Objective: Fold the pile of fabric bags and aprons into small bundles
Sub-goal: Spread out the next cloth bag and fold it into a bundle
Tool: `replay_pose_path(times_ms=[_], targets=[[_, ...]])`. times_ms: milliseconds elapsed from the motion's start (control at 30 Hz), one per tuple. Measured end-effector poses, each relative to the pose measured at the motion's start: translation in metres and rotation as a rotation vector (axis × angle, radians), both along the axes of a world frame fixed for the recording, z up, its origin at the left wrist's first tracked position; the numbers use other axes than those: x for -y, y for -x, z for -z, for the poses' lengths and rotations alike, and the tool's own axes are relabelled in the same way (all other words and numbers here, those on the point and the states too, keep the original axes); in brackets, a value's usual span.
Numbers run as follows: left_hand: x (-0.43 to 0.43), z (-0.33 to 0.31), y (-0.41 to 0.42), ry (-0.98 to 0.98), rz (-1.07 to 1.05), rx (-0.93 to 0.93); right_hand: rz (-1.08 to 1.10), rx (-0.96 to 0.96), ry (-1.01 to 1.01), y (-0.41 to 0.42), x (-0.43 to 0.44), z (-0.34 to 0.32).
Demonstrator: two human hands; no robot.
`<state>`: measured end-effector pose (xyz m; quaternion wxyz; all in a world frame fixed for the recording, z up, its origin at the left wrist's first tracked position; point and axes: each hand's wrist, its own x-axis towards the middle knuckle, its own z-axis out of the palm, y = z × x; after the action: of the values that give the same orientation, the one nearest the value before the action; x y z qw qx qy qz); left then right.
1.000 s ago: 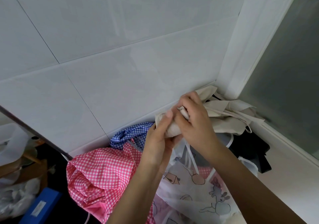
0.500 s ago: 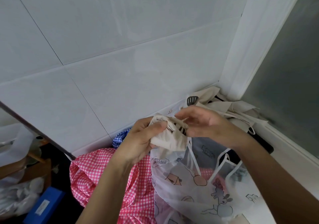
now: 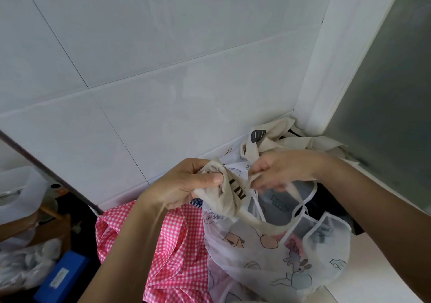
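I hold a small beige canvas bag [image 3: 227, 197] with black lettering above the pile. My left hand [image 3: 184, 185] grips its bunched body, thumb pressed across the top. My right hand [image 3: 279, 171] pinches a beige strap [image 3: 254, 221] of the same bag, which loops down and back up to my fingers. Under my hands lies a translucent white apron [image 3: 279, 251] with cartoon prints and white trim. A pink gingham apron [image 3: 172, 244] lies crumpled to its left. More beige canvas bags [image 3: 279, 137] sit heaped in the corner behind.
A white tiled wall [image 3: 163, 69] rises right behind the pile, meeting a white frame [image 3: 326, 57] and a grey panel [image 3: 396, 81] on the right. Black fabric [image 3: 335, 200] lies under my right forearm. A blue box [image 3: 61, 277] and plastic bags [image 3: 21, 267] sit lower left.
The hands have drawn apart. The bundle that both hands clasped is now in my left hand alone, while my right hand has pulled a strap out to the right. The view dropped slightly.
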<state>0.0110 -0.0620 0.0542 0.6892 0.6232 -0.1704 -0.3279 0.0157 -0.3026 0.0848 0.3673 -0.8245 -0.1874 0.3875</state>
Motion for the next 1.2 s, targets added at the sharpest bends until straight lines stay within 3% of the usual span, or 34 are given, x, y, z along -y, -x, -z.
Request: replay_pose_path(times_ms=[167, 267, 400, 500, 567, 767, 867, 967, 1133, 1200], targets=[[0.011, 0.002, 0.008, -0.463, -0.219, 0.286, 0.346, -0.057, -0.155, -0.003, -0.007, -0.002], [0.021, 0.019, 0.008, -0.615, -0.463, 0.394, 0.397, 0.165, -0.227, 0.008, -0.027, 0.007], [0.032, 0.037, 0.005, -0.414, -0.674, 0.211, 0.26, 0.493, -0.246, 0.027, -0.051, 0.025], [0.03, 0.041, 0.002, -0.136, -0.751, 0.004, 0.168, 0.463, -0.254, 0.039, -0.05, 0.031], [0.023, 0.044, -0.003, -0.021, -0.801, -0.024, 0.097, 0.414, -0.249, 0.047, -0.046, 0.03], [0.011, 0.045, -0.014, -0.093, -1.128, 0.298, 0.062, 0.255, -0.332, 0.048, -0.025, 0.022], [0.009, 0.048, -0.022, -0.094, -1.242, 0.272, -0.017, 0.39, -0.147, 0.049, -0.028, 0.024], [0.018, 0.047, -0.024, 0.001, -1.247, 0.197, -0.15, 0.646, 0.081, 0.051, -0.04, 0.035], [0.044, 0.045, 0.0, -0.144, -1.069, 0.588, 0.098, 0.836, -0.228, 0.044, -0.055, 0.021], [0.045, 0.052, 0.006, -0.142, -0.939, 0.7, 0.026, 0.939, -0.268, 0.043, -0.059, 0.007]])
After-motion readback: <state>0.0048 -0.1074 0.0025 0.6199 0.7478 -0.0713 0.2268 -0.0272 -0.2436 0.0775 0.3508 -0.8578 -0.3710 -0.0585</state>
